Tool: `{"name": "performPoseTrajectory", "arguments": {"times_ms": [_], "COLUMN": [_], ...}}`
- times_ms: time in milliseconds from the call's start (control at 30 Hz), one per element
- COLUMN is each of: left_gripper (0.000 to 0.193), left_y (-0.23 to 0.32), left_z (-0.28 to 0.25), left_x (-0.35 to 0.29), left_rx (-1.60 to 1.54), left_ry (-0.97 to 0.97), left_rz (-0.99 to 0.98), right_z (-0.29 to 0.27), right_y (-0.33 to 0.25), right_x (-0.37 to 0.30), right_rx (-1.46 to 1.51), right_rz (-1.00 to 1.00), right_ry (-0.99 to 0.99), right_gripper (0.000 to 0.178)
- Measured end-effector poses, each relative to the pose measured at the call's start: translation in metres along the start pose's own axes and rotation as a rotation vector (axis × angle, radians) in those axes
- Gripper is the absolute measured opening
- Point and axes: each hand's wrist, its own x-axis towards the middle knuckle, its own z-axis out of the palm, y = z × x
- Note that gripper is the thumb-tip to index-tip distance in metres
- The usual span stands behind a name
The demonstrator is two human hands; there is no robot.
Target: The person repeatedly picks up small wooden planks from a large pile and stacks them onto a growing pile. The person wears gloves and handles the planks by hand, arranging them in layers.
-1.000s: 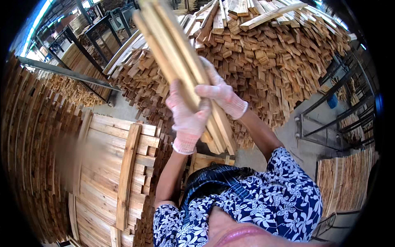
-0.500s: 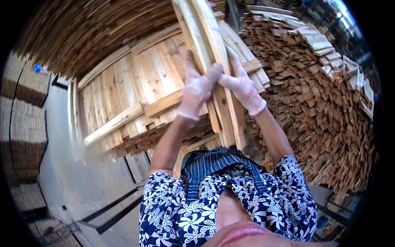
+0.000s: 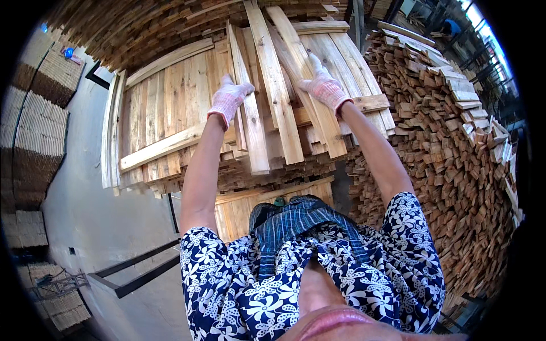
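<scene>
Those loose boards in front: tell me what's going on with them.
A gloved person is handling several loose boards, fanned out over a stack of planks. The left grip is at the left-hand boards, the right grip at the right-hand ones. The boards cross the stack's near crosspiece, their near ends uneven.

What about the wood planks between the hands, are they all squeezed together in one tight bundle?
No, the planks between the left hand and right hand fan out, with gaps showing between their near ends.
</scene>
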Motion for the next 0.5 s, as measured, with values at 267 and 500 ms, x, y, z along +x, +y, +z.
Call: {"name": "performPoseTrajectory", "arguments": {"times_ms": [267,500], "left_gripper": [0.066,0.087], "left_y": [0.047,-0.014], "left_z": [0.015,-0.052], "left_x": [-0.034,-0.042], "left_rx": [0.378,-0.354], "left_ry": [-0.001,0.016], "left_rz": [0.040,0.025], "right_z": [0.018,0.040], "right_y": [-0.017,-0.023], "right_x": [0.016,-0.013], "right_rx": [0.004,0.044], "right_rz": [-0.053,-0.337], "right_ry": [-0.041,-0.148], "right_gripper": [0.083,0.068]}}
